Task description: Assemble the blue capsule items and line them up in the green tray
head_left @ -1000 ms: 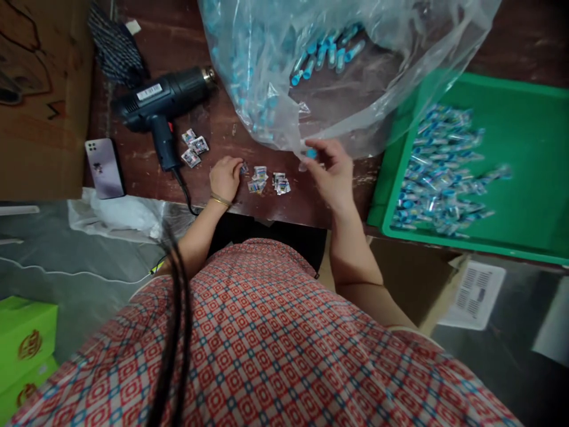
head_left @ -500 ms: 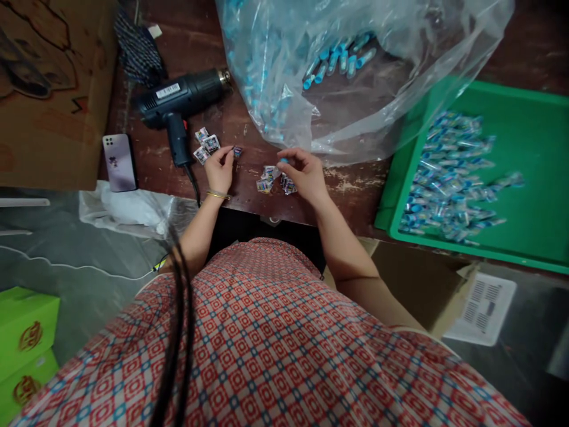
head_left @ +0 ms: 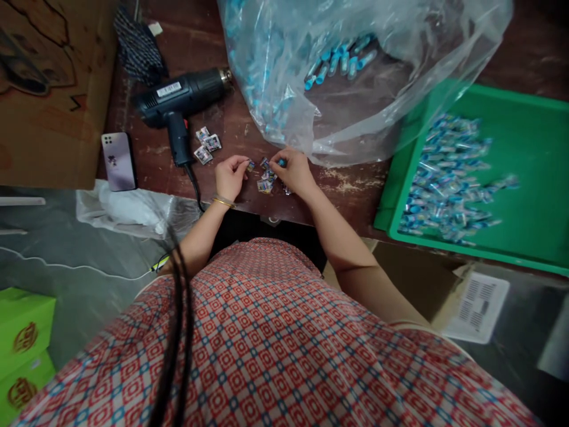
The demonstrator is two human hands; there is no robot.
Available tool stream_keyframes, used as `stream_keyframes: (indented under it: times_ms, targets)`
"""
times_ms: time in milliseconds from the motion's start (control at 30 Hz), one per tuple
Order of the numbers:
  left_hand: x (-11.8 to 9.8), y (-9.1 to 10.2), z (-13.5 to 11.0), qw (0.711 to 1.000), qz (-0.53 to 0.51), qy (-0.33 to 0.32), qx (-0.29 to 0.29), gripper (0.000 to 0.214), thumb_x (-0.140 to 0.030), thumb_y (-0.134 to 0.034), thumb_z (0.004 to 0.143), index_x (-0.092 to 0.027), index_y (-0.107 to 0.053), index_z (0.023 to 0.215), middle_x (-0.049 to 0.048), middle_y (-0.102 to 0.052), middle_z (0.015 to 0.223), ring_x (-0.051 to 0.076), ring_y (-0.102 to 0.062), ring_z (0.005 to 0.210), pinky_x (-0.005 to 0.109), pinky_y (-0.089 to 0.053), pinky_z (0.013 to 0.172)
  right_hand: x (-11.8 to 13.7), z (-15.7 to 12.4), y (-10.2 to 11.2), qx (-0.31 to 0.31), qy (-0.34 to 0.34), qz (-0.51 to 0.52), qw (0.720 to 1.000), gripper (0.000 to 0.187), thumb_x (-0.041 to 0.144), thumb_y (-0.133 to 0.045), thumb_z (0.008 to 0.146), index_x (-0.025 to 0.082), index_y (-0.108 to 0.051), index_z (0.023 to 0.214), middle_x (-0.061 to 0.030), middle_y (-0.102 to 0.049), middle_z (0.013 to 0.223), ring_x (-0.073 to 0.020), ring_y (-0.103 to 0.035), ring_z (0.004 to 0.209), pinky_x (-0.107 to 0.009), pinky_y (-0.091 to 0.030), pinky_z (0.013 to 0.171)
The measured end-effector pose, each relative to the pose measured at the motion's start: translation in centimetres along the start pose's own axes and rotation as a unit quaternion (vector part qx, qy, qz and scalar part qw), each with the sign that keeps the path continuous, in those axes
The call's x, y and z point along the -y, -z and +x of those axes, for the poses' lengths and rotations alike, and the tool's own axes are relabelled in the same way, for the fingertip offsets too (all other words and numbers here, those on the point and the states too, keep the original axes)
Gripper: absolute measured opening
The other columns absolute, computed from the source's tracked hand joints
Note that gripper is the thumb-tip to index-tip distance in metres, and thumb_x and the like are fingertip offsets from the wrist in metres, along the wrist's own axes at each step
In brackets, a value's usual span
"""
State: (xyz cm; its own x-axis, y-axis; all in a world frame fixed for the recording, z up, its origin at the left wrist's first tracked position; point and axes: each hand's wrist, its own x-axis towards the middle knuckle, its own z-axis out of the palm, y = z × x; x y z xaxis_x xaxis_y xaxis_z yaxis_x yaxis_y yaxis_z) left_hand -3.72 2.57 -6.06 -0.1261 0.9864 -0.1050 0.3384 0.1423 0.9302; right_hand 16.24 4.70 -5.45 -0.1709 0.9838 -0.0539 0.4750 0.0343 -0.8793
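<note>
Bare hands, close together over the tabletop (head_left: 355,198)

Left hand (head_left: 229,178): wrist angled inward, grip pinched on a small printed sleeve (head_left: 251,166). Right hand (head_left: 294,171): fingers curled, grip closed around a blue-capped tube (head_left: 281,162), beside loose printed sleeves (head_left: 265,186).

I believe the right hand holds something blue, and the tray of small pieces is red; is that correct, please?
Not quite: the tray is green, as the head view shows; the right hand does hold something blue.
</note>
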Motion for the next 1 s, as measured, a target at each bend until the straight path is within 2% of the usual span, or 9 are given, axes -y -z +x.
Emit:
stream_keyframes:
  times_ms: [167, 267, 333, 400, 467, 567, 667, 833, 1000]
  targets:
    - [1.0, 0.3, 0.4, 0.997, 0.029, 0.046, 0.058, 0.016, -0.032, -0.068, 0.095, -0.019, -0.077, 0.094, 0.0013, -0.070, 0.068, 0.015, -0.062, 0.056, 0.027, -0.050, 0.058, -0.6, 0.0, 0.7, 0.005, 0.002, 0.008, 1.000, 0.010, 0.019, -0.070, 0.088, 0.021, -0.072, 0.079, -0.0042, -0.072, 0.086, -0.0212, -0.064, 0.089, -0.039, -0.049, 0.092]
    - [0.8, 0.4, 0.2, 0.986, 0.139, -0.028, 0.084, 0.023, -0.032, -0.073, 0.092, -0.019, -0.079, 0.111, 0.0097, -0.079, 0.101, 0.025, -0.073, 0.091, 0.040, -0.058, 0.088, -0.4, -0.3, 1.4, 0.006, -0.011, 0.034, 0.999, 0.009, 0.025, -0.070, 0.090, 0.021, -0.072, 0.082, -0.0033, -0.072, 0.087, -0.0199, -0.064, 0.087, -0.038, -0.049, 0.090]
    - [0.3, 0.5, 0.1, 0.971, 0.209, -0.083, 0.079, 0.036, -0.035, -0.076, 0.091, -0.021, -0.076, 0.124, 0.0132, -0.074, 0.126, 0.032, -0.067, 0.120, 0.047, -0.051, 0.109, -0.2, -0.5, 1.9, 0.010, -0.014, 0.046, 0.999, 0.010, 0.027, -0.071, 0.091, 0.021, -0.073, 0.083, -0.0027, -0.071, 0.086, -0.0183, -0.062, 0.084, -0.037, -0.049, 0.088]
    - [-0.4, 0.4, 0.1, 0.967, 0.223, -0.106, 0.063, 0.040, -0.039, -0.075, 0.094, -0.023, -0.073, 0.131, 0.0137, -0.069, 0.133, 0.033, -0.060, 0.131, 0.048, -0.045, 0.116, 0.1, -0.7, 2.3, 0.020, -0.010, 0.053, 0.998, 0.010, 0.027, -0.072, 0.091, 0.021, -0.073, 0.083, -0.0019, -0.071, 0.084, -0.0172, -0.060, 0.080, -0.036, -0.049, 0.086]
    - [-1.2, 0.1, 0.3, 0.974, 0.185, -0.113, 0.062, 0.036, -0.043, -0.076, 0.094, -0.024, -0.076, 0.125, 0.0120, -0.069, 0.126, 0.031, -0.061, 0.127, 0.045, -0.046, 0.113, 0.4, -0.9, 2.6, 0.032, -0.001, 0.055, 0.998, 0.010, 0.027, -0.073, 0.091, 0.022, -0.073, 0.082, -0.0017, -0.070, 0.083, -0.0170, -0.059, 0.080, -0.035, -0.049, 0.085]
    - [-2.1, -0.6, 0.7, 0.984, 0.107, -0.105, 0.094, 0.022, -0.041, -0.085, 0.085, -0.022, -0.079, 0.095, 0.0075, -0.069, 0.104, 0.027, -0.065, 0.108, 0.040, -0.050, 0.101, 0.9, -1.3, 3.0, 0.044, 0.009, 0.060, 0.997, 0.012, 0.029, -0.075, 0.091, 0.023, -0.074, 0.080, -0.0019, -0.069, 0.083, -0.0176, -0.060, 0.081, -0.036, -0.051, 0.087]
    - [-2.4, -1.1, 0.7, 0.990, 0.020, -0.066, 0.121, 0.028, -0.040, -0.087, 0.081, -0.020, -0.072, 0.070, 0.0033, -0.066, 0.082, 0.021, -0.063, 0.085, 0.036, -0.051, 0.085, 1.2, -1.7, 3.7, 0.030, 0.007, 0.081, 0.996, 0.013, 0.035, -0.075, 0.093, 0.024, -0.076, 0.087, -0.0038, -0.071, 0.089, -0.0202, -0.065, 0.092, -0.038, -0.054, 0.092]
    - [-2.4, -1.2, 0.0, 0.988, -0.085, -0.009, 0.126, 0.037, -0.047, -0.092, 0.071, -0.020, -0.068, 0.063, 0.0004, -0.065, 0.071, 0.016, -0.059, 0.074, 0.031, -0.048, 0.075, 0.8, -2.3, 5.2, -0.020, -0.019, 0.196, 0.980, 0.032, 0.054, -0.075, 0.094, 0.031, -0.070, 0.116, -0.0035, -0.072, 0.107, -0.0197, -0.069, 0.093, -0.037, -0.061, 0.080]
    - [-2.8, -1.2, -0.5, 0.983, -0.101, 0.032, 0.147, 0.039, -0.048, -0.095, 0.066, -0.019, -0.068, 0.064, 0.0001, -0.066, 0.069, 0.015, -0.058, 0.070, 0.029, -0.046, 0.068, 1.5, -2.5, 5.4, -0.019, -0.011, 0.240, 0.970, 0.038, 0.058, -0.080, 0.090, 0.031, -0.063, 0.111, -0.0019, -0.070, 0.106, -0.0180, -0.068, 0.091, -0.035, -0.063, 0.075]
